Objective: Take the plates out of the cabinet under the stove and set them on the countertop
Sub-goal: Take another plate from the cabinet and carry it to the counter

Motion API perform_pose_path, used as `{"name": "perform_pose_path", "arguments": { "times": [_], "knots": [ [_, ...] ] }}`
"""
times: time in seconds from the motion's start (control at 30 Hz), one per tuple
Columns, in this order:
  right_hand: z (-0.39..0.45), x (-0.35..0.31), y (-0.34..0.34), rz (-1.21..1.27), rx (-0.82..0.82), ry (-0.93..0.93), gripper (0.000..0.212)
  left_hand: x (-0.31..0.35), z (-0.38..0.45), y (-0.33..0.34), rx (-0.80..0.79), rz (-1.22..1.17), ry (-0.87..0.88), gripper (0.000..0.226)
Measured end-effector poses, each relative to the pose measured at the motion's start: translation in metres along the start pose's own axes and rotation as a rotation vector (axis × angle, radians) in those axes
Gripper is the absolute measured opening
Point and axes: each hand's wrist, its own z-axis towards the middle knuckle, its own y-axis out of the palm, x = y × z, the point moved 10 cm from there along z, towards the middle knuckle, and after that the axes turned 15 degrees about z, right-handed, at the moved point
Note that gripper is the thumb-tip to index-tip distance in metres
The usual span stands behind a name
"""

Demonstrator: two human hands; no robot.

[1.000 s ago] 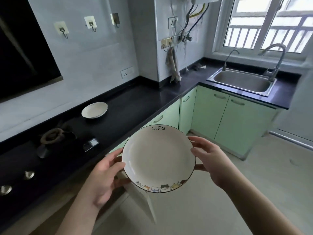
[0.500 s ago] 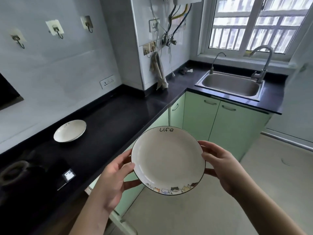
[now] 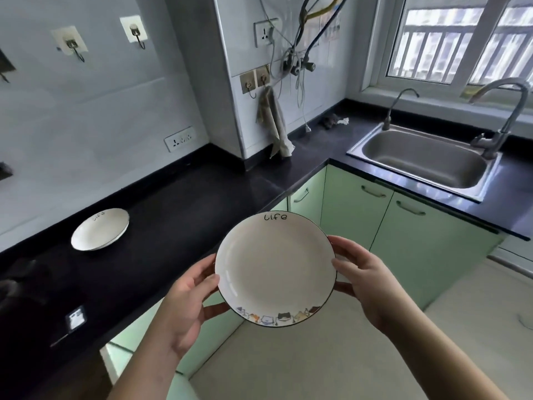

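Left hand [image 3: 184,310] and right hand [image 3: 366,287] grip 1 plate [image 3: 275,269] by opposite rims, seemingly just off the countertop [image 3: 178,215], where another plate [image 3: 100,229] lies.

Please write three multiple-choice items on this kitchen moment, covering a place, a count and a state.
1. Where does the second plate lie?
A. in the sink
B. on the black countertop
C. on the floor

2. How many plates are in view?
A. two
B. three
C. four

3. How is the plate with "life" held?
A. by the left hand only
B. resting on the countertop, untouched
C. by both hands at its rim

Answers:
1 B: it sits on the countertop, left of the held plate.
2 A: one is held, one is set down.
3 C: the left hand and right hand grip opposite edges.
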Motion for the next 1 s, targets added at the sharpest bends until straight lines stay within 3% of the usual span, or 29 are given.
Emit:
{"name": "perform_pose_path", "arguments": {
  "times": [0.23, 0.53, 1.0],
  "knots": [
    [0.064, 0.022, 0.03, -0.009, -0.161, 0.109, 0.04, -0.014, 0.012, -0.024, 0.148, -0.114, -0.053, 0.038],
    [0.141, 0.052, 0.142, -0.102, -0.376, 0.166, 0.042, -0.035, 0.048, -0.107, 0.359, -0.246, -0.09, 0.036],
    [0.257, 0.09, 0.28, -0.221, -0.445, 0.233, 0.048, -0.04, 0.162, -0.225, 0.345, -0.281, -0.073, 0.041]
  ]
}}
